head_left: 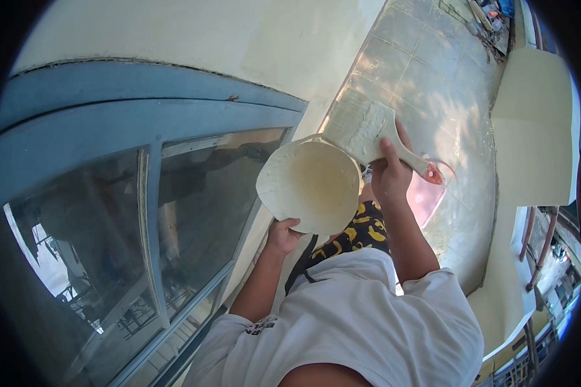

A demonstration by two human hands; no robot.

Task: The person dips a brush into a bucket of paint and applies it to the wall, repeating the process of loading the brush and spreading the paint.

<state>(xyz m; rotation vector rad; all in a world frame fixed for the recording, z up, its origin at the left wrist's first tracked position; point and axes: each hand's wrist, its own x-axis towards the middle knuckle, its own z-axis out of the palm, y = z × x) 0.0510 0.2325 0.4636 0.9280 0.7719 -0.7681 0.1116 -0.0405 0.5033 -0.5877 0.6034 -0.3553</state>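
My left hand (283, 237) grips the lower left rim of a round, pale container (274, 187), thumb over the edge. Inside it is cream-coloured paint (313, 184), with smears on the inner wall. A wide paintbrush (358, 126) is in my right hand (392, 171), the thumb lying on the neck of its pale handle. The handle ends in a red tip with a hole. Thick, paint-coated bristles point up and left, away from me, and the brush overlaps the container's upper right rim in this view.
On the left stands a blue-framed window (152, 226) in a cream wall (239, 39). A tiled floor (458, 84) stretches ahead, with a pink object (426, 197) on it beyond my right forearm. Assorted clutter (487, 19) lies far right; a low cream wall (529, 122) borders that side.
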